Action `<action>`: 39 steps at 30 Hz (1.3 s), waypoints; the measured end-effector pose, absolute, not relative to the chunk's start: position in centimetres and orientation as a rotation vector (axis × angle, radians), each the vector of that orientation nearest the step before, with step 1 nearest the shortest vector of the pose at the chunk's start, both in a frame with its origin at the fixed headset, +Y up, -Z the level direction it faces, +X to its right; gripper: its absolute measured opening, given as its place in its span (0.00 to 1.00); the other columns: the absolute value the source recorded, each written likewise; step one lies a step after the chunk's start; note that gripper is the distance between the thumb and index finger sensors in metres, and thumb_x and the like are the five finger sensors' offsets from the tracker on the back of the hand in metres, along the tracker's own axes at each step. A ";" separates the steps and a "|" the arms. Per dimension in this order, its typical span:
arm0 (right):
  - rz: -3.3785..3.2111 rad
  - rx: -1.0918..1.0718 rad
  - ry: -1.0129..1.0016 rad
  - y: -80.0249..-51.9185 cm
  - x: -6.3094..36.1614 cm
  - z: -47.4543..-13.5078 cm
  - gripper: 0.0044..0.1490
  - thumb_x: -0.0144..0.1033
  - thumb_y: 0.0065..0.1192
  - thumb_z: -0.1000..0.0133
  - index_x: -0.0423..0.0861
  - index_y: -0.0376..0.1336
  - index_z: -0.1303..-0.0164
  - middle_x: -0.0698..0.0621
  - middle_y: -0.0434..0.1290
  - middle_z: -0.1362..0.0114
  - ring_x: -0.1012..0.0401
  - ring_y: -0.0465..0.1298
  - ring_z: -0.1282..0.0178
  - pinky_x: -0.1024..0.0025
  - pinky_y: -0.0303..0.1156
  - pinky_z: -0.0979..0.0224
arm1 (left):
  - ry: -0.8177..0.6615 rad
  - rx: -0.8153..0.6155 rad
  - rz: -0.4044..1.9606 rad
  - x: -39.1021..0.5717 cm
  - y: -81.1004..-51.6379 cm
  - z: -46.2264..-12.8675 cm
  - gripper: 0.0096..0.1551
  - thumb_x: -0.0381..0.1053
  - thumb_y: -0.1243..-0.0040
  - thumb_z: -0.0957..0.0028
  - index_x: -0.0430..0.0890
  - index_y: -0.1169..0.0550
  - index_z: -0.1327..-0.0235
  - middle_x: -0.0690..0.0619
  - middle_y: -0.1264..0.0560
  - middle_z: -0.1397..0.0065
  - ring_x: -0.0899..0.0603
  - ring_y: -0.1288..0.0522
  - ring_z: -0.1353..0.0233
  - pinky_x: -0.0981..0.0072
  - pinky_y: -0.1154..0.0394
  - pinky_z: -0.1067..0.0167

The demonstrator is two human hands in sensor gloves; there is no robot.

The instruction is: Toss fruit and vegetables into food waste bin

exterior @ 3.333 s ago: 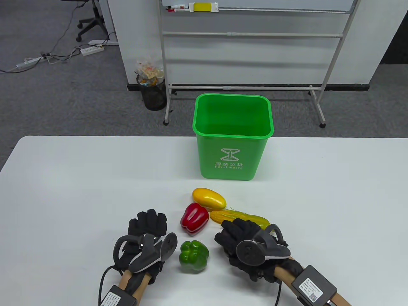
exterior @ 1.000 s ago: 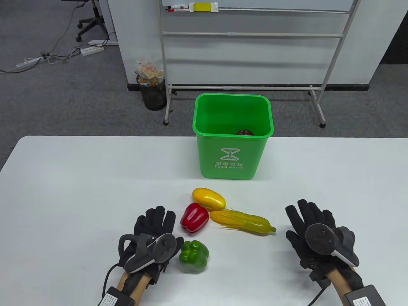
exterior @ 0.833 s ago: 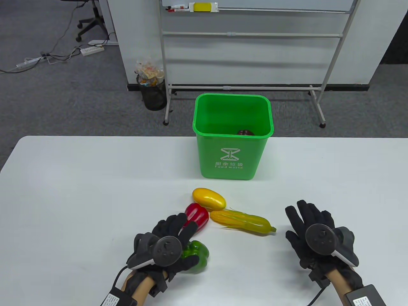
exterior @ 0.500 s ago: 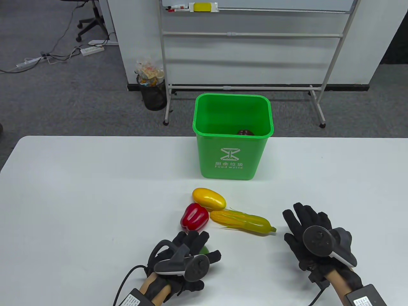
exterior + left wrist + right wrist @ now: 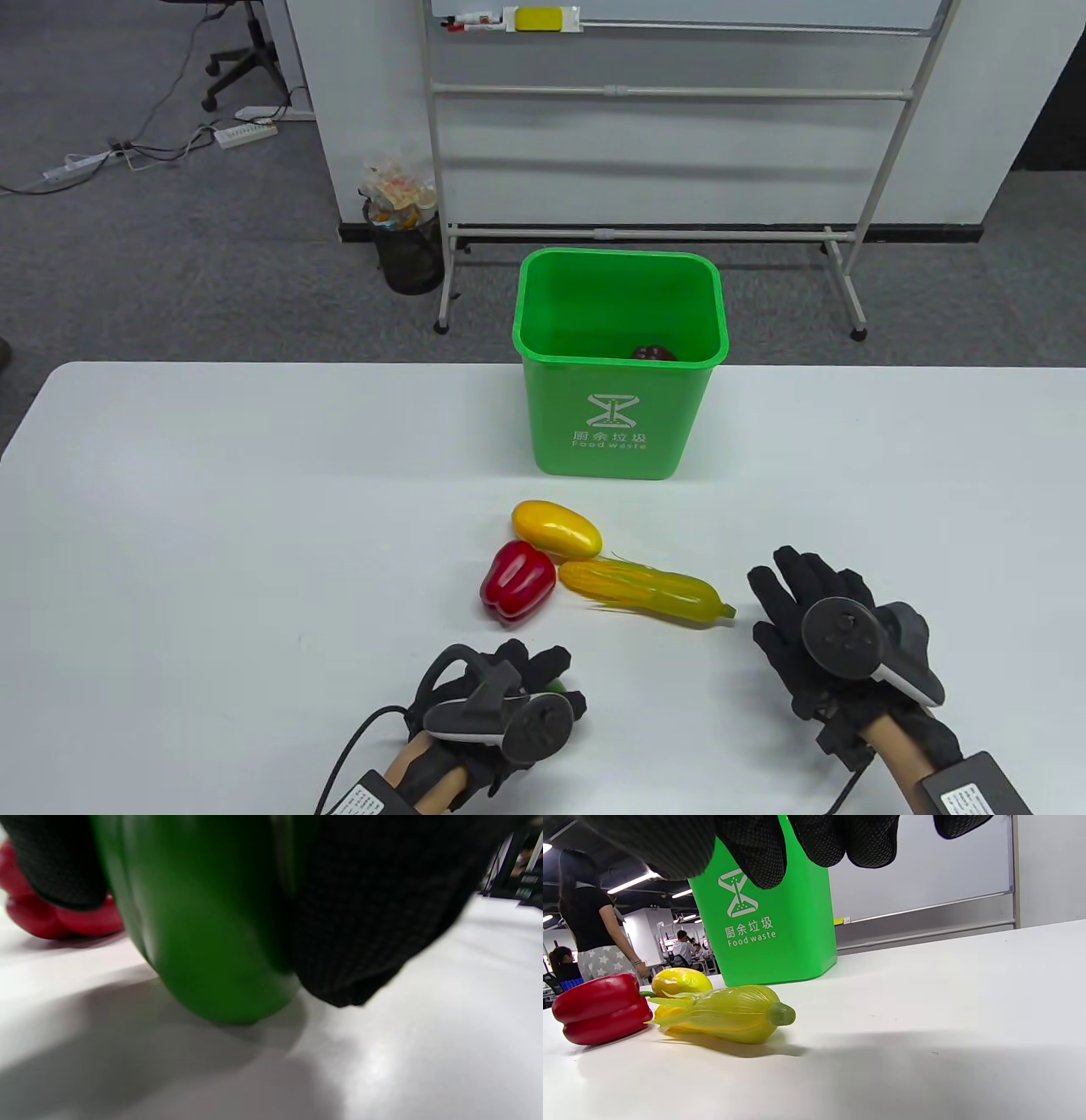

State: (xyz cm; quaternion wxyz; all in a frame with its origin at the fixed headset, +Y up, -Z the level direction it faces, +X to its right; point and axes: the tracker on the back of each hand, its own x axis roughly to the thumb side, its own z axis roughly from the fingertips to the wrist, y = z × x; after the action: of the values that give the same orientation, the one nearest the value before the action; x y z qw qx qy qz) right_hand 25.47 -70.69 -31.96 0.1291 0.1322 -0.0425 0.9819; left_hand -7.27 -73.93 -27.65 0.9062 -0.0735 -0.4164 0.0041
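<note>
My left hand [image 5: 517, 688] grips the green bell pepper [image 5: 203, 921] from above; in the table view only a sliver of the pepper [image 5: 556, 684] shows past the fingers, and in the left wrist view it still touches the table. My right hand [image 5: 806, 611] is open and empty, flat above the table right of the corn cob [image 5: 645, 592]. A red bell pepper [image 5: 517, 581] and a yellow mango [image 5: 556, 528] lie beside the corn. The green food waste bin [image 5: 619, 407] stands behind them with a dark item [image 5: 652, 353] inside.
The white table [image 5: 212, 509] runs wide to the left and right of the bin. Beyond its far edge stand a whiteboard frame [image 5: 662, 229] and a small wire wastebasket [image 5: 409, 246] on the floor.
My left hand swung right over the green pepper and closed around it, covering it. My right hand shifted slightly left. Earlier, a dark item appeared in the bin.
</note>
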 end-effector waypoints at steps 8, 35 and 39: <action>2.854 0.383 -0.073 -71.1 25.4 -31.8 0.44 0.53 0.57 0.50 0.49 0.57 0.22 0.44 0.52 0.15 0.41 0.57 0.14 0.27 0.48 0.21 | -0.719 -0.437 0.833 -9.2 -74.9 -29.8 0.48 0.68 0.28 0.59 0.52 0.36 0.29 0.32 0.39 0.24 0.24 0.20 0.43 0.38 0.16 0.51; 2.807 0.405 -0.012 -70.9 25.1 -31.5 0.44 0.53 0.57 0.50 0.49 0.58 0.23 0.43 0.53 0.16 0.40 0.58 0.15 0.28 0.51 0.21 | -0.189 0.092 1.444 -10.3 -55.5 -45.5 0.56 0.74 0.60 0.49 0.36 0.58 0.26 0.27 0.61 0.22 0.18 0.47 0.26 0.25 0.42 0.35; 2.792 0.401 -0.008 -70.9 25.4 -31.5 0.44 0.53 0.57 0.50 0.48 0.58 0.23 0.43 0.53 0.16 0.40 0.58 0.15 0.28 0.51 0.21 | -0.224 0.148 1.297 -11.3 -56.4 -43.0 0.52 0.71 0.55 0.48 0.37 0.50 0.25 0.27 0.53 0.22 0.19 0.42 0.27 0.26 0.39 0.36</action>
State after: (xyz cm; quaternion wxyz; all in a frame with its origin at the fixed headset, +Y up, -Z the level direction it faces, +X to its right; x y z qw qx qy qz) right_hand 25.36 -70.85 -31.46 0.1598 0.1404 -0.0027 0.9771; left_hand -11.26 -56.39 -42.99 0.7887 0.0685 -0.1038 0.6021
